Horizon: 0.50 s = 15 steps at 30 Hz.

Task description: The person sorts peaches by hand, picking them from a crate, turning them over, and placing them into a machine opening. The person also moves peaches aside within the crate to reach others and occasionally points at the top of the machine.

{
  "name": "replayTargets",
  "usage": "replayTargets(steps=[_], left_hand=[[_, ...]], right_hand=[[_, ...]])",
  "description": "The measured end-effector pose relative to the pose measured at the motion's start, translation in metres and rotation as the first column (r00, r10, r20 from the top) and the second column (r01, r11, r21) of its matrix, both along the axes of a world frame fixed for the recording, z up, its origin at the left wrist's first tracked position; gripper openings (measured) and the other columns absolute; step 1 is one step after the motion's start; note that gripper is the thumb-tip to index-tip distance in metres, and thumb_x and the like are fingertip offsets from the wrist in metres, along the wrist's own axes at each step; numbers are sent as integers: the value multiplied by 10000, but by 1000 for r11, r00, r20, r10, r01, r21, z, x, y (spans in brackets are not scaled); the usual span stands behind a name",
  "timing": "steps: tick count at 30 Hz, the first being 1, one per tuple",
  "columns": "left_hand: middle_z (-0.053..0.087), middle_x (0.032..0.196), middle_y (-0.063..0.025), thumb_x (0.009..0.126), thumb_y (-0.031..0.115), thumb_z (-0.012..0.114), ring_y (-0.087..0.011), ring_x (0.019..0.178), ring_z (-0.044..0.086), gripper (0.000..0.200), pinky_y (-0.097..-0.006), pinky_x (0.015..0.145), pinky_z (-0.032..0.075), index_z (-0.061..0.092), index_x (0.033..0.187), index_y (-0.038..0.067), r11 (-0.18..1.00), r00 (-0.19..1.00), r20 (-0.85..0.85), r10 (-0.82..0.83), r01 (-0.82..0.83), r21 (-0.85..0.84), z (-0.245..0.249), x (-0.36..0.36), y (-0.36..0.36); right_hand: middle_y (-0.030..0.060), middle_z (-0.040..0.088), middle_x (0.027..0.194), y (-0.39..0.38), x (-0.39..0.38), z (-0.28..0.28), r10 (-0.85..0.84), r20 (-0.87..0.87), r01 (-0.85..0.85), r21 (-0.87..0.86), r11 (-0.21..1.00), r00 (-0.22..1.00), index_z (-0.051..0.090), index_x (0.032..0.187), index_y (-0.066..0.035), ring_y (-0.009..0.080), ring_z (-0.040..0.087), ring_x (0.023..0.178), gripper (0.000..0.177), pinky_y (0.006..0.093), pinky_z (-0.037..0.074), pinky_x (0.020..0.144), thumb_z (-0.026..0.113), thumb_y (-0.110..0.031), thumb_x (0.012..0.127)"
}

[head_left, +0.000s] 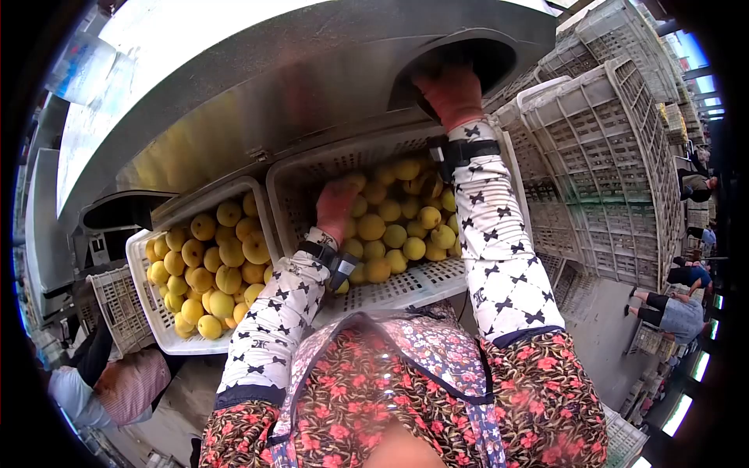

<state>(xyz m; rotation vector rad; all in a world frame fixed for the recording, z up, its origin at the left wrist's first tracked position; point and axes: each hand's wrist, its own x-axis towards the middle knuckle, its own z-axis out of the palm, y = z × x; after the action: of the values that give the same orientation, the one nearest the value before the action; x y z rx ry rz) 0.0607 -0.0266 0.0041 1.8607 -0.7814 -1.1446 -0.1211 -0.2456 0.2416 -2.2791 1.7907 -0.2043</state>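
My left hand [335, 207] reaches down into the grey-white plastic crate [292, 183] in front of me. Its fingers look curled against a yellow peach-like fruit [356, 181] near the crate's back left, though part of the grip is hidden. More round yellow fruits [392, 234] fill this crate. My right hand [452, 92] is inside a dark round opening [499, 56] in the metal machine [312, 101]. Shadow hides its fingers and anything they may hold. Both wrists wear dark bands over patterned white sleeves.
To the left stands a white crate [140, 273] heaped with yellow fruits, below a second dark opening [129, 210]. Stacked crates [597, 156] rise close to my right arm. A person [117, 390] is at the lower left, and other people [675, 312] stand far right.
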Motion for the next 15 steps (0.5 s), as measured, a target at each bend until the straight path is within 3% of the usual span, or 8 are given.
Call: replayTargets(steps=[1,3,5,7,9,10,12,15], left_hand=[[654,1126,-145,829,410,704,-279,999,643,514,-378,824,517,618,1177,41,998,984,173,-51,45,42,-23,3,7],[645,1165,-193,796,478,710,-347,1060,634,593,-413,887,514,621,1172,29,988,913,394,-103,46,151,-39,-1,22],[641,1175,-205,773,503,726,-373,1104,610,625,-419,931,495,639,1165,24,968,851,519,-77,-60,242,-47,-13,26],[631,1198,-200,756,526,730,-370,1113,606,678,-428,931,499,609,1206,33,938,802,559,-213,8,346,-66,-19,25],[618,1219,-203,742,546,735,-368,1110,606,738,-437,922,505,567,1257,44,902,776,543,-323,79,424,-82,-23,22],[610,1229,-208,737,555,737,-368,1103,608,773,-442,913,508,539,1286,50,885,776,513,-368,124,449,-86,-26,23],[598,1250,-211,722,620,714,-373,1107,607,879,-450,910,512,469,1352,59,868,741,523,-421,161,470,-102,-30,26],[593,1256,-214,707,691,689,-380,1114,608,980,-455,912,517,404,1404,64,879,679,601,-420,140,456,-115,-31,34]], right_hand=[[183,643,1100,-2,-4,-3,76,255,-34,-164,986,964,593,1144,13,308,641,968,528,402,514,858,791,-295,763],[186,639,1104,4,-25,-10,300,640,39,-460,887,707,602,1140,-6,343,629,984,464,411,513,840,744,-299,809],[173,649,1026,59,-30,6,326,644,127,-553,823,692,616,1100,-20,359,631,917,399,406,520,790,743,-266,813],[155,632,1045,98,-44,-38,211,676,16,-313,949,706,614,1117,-36,359,624,930,401,383,525,792,747,-233,794],[161,616,1133,121,-56,-101,237,317,-228,-64,971,918,592,1198,-24,293,615,1009,449,374,504,867,742,-136,790],[168,600,1148,120,-58,-128,309,214,-308,-37,951,927,590,1201,-41,307,602,1028,465,385,500,874,741,-140,772],[181,569,1178,119,-56,-173,454,18,-454,43,890,891,586,1207,-77,334,576,1067,500,407,492,888,740,-148,737],[161,580,1213,99,-31,-224,556,-400,-456,323,829,728,574,1229,-66,341,575,1123,440,430,487,892,650,-193,814]])
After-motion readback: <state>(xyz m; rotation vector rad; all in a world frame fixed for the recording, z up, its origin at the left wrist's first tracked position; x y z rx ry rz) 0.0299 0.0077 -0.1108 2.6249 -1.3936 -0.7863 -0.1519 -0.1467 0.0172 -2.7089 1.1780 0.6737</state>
